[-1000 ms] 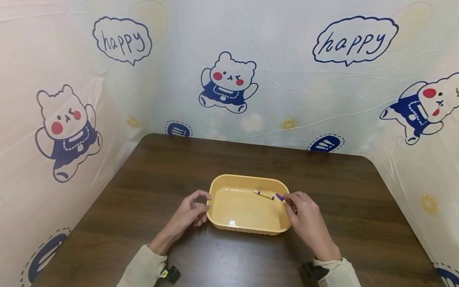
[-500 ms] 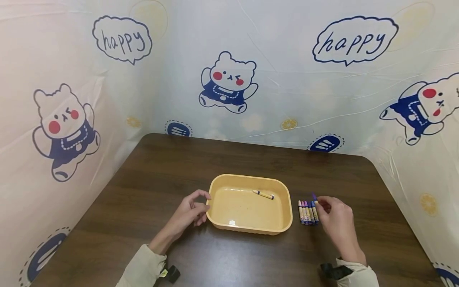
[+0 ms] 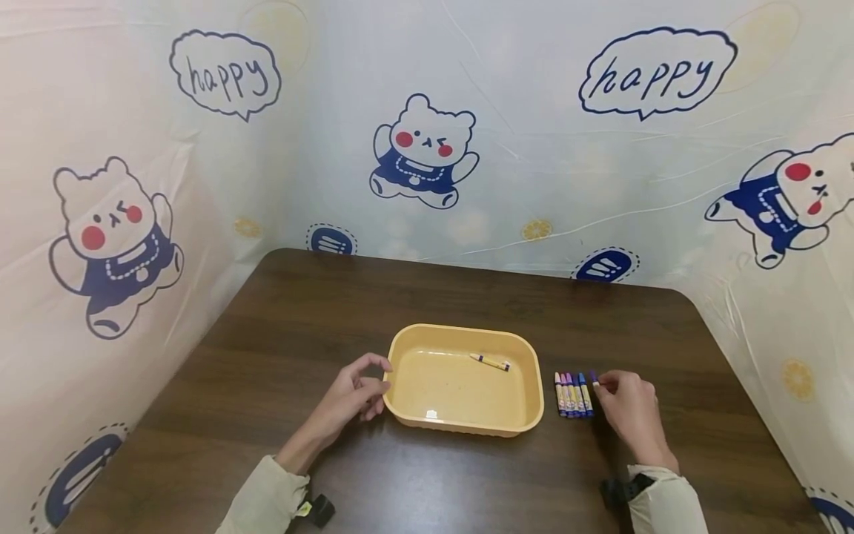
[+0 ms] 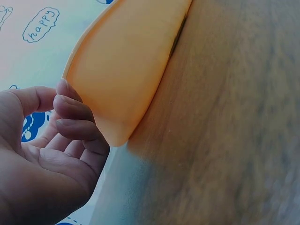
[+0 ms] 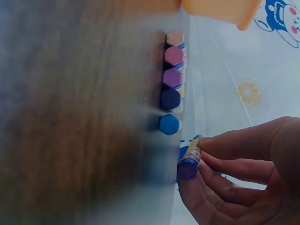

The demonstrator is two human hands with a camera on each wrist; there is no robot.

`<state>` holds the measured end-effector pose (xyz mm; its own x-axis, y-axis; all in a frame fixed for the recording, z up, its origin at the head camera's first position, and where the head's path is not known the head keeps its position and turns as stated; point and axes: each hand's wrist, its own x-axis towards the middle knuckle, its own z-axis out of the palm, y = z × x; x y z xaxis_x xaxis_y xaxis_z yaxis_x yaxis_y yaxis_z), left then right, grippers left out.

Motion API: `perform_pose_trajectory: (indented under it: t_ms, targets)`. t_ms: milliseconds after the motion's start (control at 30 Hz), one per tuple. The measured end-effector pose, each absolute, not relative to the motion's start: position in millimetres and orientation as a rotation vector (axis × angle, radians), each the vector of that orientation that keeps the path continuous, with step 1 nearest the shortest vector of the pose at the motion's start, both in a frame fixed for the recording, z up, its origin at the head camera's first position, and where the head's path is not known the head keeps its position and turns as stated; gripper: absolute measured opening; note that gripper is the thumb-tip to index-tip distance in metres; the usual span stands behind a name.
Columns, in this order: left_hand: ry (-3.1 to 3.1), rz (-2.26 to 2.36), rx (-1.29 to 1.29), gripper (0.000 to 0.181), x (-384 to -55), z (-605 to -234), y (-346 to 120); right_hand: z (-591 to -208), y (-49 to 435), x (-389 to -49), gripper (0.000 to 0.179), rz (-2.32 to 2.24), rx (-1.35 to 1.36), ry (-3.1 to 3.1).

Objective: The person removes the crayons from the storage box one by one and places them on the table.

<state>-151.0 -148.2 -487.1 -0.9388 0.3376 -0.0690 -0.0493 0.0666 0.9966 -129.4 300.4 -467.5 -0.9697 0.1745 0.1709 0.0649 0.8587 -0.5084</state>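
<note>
In the head view my left hand [image 3: 348, 391] is at the left end of a yellow plastic tray [image 3: 443, 389], thumb and fingertips pinching its rim. One crayon [image 3: 490, 363] with a yellow wrapper lies inside the tray near its far right. My right hand [image 3: 632, 415] pinches a purple crayon [image 5: 191, 158] between thumb and fingers, low over the table at the right end of a crayon row [image 3: 571, 394]. Side by side, that row runs from peach and pink through purple to blue; a blue crayon [image 5: 169, 124] is nearest the held one in the right wrist view.
A dark wooden table [image 3: 300, 319] carries everything. Behind it and at both sides hangs a pale curtain [image 3: 520, 170] printed with bears and "happy" bubbles. The row lies just right of the tray, a narrow strip of table between them.
My right hand has carried the purple crayon from over the tray's right end to the right end of the row, and lowered it there. The left hand and tray have stayed put.
</note>
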Motion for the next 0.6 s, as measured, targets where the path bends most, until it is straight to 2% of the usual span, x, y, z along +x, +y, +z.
perform_pose_trajectory:
  t_ms: [600]
  targets:
    - [2.049,1.962,0.31,0.03,-152.0,-487.7,-149.5,-464.5,297.1,-132.6,0.015,0.806,-0.221,-3.033]
